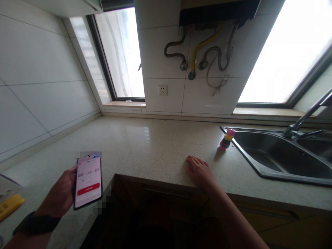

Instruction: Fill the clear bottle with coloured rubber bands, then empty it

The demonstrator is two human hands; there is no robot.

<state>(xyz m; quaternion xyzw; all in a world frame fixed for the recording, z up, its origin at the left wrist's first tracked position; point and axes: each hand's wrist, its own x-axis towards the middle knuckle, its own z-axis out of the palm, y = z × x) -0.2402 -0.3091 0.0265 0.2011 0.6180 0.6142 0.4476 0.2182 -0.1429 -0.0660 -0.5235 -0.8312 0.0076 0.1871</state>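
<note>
My left hand (61, 188), with a black band at the wrist, grips a smartphone (88, 197) by its left side. The phone is tilted up towards me over the left part of the counter; its lit screen shows a timer reading 00:30:03 and a red button. Palm down, my right hand (199, 170) rests on the speckled countertop (155, 148) near its front edge, fingers stretched out and slightly bent. I see nothing held there, though the underside is hidden. A small pink, yellow and dark container (227, 138) stands beyond my right hand, beside the sink.
A steel sink (272, 155) with a faucet (298, 128) lies at the right. At the lower left is a yellow object (11, 206). Hoses (207, 43) hang on the tiled wall above a socket (163, 90). Drawers (167, 191) sit below the counter edge.
</note>
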